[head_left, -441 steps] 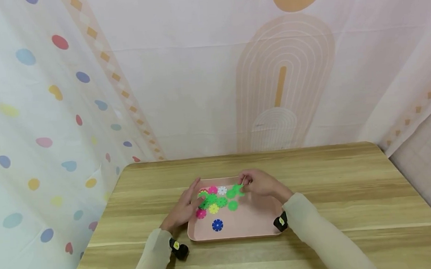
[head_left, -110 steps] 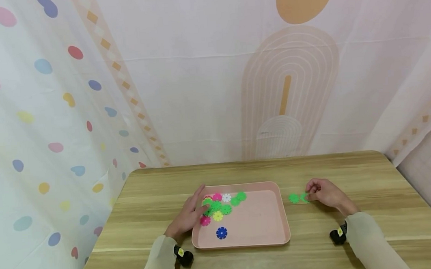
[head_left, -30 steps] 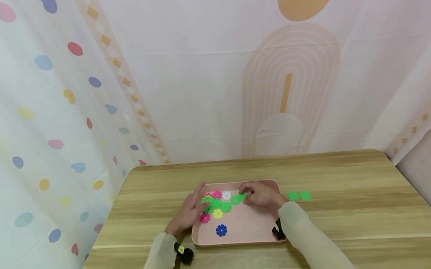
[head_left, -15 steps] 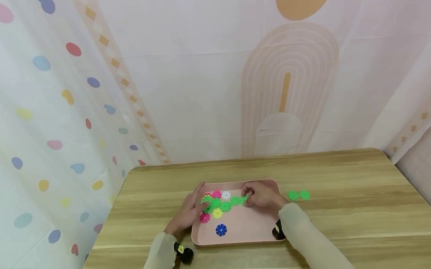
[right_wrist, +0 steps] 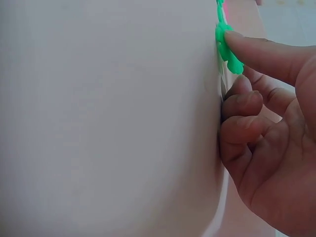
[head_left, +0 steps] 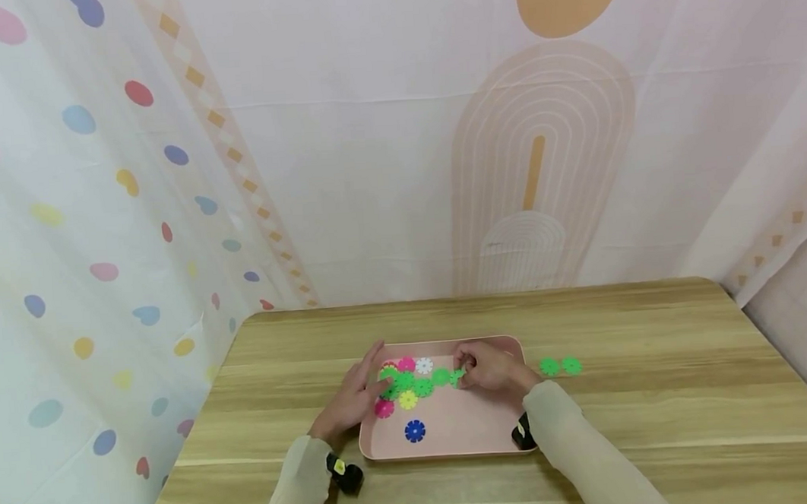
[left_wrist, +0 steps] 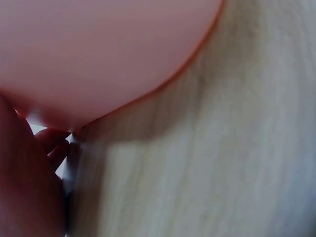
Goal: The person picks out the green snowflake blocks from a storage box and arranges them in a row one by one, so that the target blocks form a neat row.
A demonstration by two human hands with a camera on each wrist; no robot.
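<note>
In the head view, my left hand [head_left: 348, 399] holds the left side of a pink tray [head_left: 468, 439], its thumb reaching in over the discs and its fingers along the rim. The left wrist view shows only part of that hand, by the tray's edge. My right hand [head_left: 489, 365] is inside the tray and pinches a green notched plastic disc [right_wrist: 229, 47], which stands tilted under the thumb in the right wrist view. Just left of it lies another green disc [head_left: 440, 376]. Several more green discs [head_left: 422, 387] overlap near my left thumb.
A blue disc [head_left: 415, 432], a yellow disc [head_left: 407, 400], a white disc [head_left: 424, 365] and pink discs [head_left: 384, 408] also lie in the tray. Two green discs [head_left: 549, 367] sit side by side on the wooden table [head_left: 657, 391], right of the tray. A patterned curtain [head_left: 372, 170] hangs behind.
Two green discs have come onto the table; my right hand set down the second, then returned to the tray. Since a second ago the green discs there shifted slightly. My left hand stayed.
</note>
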